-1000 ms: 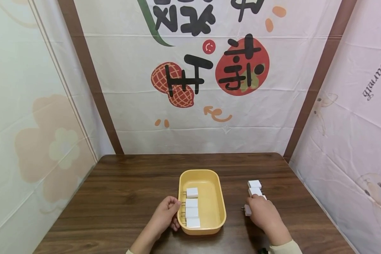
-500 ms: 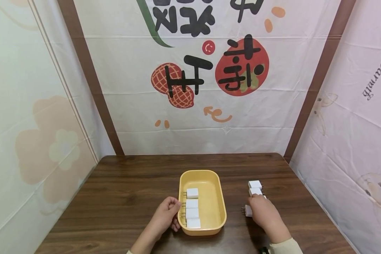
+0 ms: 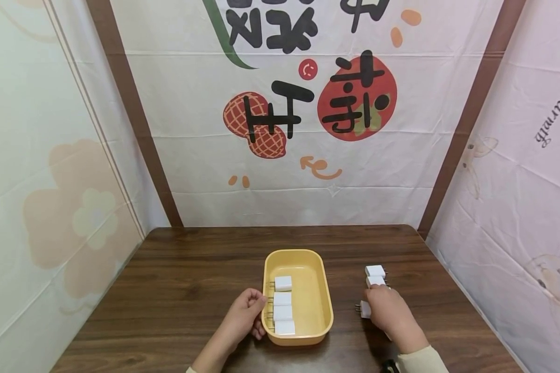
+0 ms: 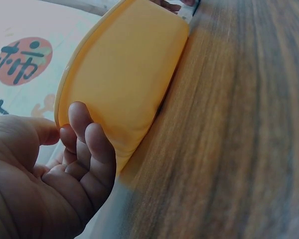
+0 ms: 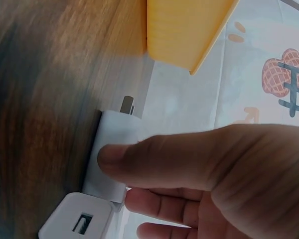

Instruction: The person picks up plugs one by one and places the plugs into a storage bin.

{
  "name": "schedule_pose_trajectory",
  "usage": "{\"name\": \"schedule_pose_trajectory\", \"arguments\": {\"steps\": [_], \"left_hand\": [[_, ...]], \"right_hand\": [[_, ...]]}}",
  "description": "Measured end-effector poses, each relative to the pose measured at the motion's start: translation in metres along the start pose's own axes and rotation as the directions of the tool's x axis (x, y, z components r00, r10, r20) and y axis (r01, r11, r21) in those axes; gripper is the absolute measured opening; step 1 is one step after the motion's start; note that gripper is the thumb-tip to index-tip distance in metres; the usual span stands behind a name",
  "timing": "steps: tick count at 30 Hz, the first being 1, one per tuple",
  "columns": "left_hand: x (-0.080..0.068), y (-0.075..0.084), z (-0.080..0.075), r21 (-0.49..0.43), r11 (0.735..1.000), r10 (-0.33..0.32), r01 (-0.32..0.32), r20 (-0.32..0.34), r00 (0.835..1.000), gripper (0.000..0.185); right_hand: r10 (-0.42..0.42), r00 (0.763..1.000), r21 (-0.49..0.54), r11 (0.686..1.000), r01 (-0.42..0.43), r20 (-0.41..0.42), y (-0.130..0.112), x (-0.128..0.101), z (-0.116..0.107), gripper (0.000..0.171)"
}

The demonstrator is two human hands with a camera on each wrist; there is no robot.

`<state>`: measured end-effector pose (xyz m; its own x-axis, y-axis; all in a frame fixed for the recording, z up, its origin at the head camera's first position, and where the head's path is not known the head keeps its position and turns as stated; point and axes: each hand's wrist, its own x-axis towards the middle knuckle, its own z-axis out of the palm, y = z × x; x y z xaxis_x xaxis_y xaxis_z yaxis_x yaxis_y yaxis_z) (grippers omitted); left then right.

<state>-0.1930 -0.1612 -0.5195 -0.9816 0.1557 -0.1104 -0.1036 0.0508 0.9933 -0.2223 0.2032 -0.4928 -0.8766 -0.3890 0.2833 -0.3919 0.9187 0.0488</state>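
Note:
My left hand (image 3: 242, 313) pinches the left rim of a yellow plastic tray (image 3: 327, 295) between thumb and fingers; in the left wrist view the other fingers curl beside the outer wall. Several white charger plugs (image 3: 282, 299) lie in a column along the tray's left side, prongs to the left. To the right of the tray, my right hand (image 3: 392, 313) holds a white charger plug (image 5: 109, 134), thumb across its face and prongs pointing towards the tray. Another charger plug (image 5: 77, 219), its USB port showing, sits against that one's near end.
Beyond my right hand, white charger plugs (image 3: 375, 271) lie on the brown wooden table (image 3: 191, 269) with prongs to the right. A printed white cloth (image 3: 205, 202) hangs behind the table, and more cloth hangs at both sides.
Both hands stay nearly in place. The right hand has shifted very slightly, and a small white edge now shows below it. The tray and its plugs have not moved.

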Motion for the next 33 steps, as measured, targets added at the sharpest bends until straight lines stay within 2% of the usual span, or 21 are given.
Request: {"name": "schedule_pose_trajectory", "arguments": {"steps": [6,17,25,33], "left_hand": [[0.001,-0.001,0.001,0.001,1.000,-0.008,0.008,0.000,1.000,0.029],[0.001,-0.001,0.000,-0.003,1.000,-0.007,0.007,0.002,1.000,0.028],[0.000,0.001,0.000,-0.013,1.000,-0.007,0.007,0.000,1.000,0.028],[0.000,0.000,0.000,-0.022,1.000,-0.007,0.007,-0.003,1.000,0.027]], "right_hand": [[-0.017,1.000,0.014,1.000,0.017,0.024,0.003,0.003,-0.001,0.023],[0.012,0.995,0.054,0.998,-0.018,0.104,0.005,0.012,-0.012,0.021],[0.023,0.991,0.080,0.996,-0.034,0.131,0.003,0.019,-0.016,0.020],[0.042,0.979,0.098,0.993,-0.063,0.202,-0.001,0.026,-0.019,0.021]]}}
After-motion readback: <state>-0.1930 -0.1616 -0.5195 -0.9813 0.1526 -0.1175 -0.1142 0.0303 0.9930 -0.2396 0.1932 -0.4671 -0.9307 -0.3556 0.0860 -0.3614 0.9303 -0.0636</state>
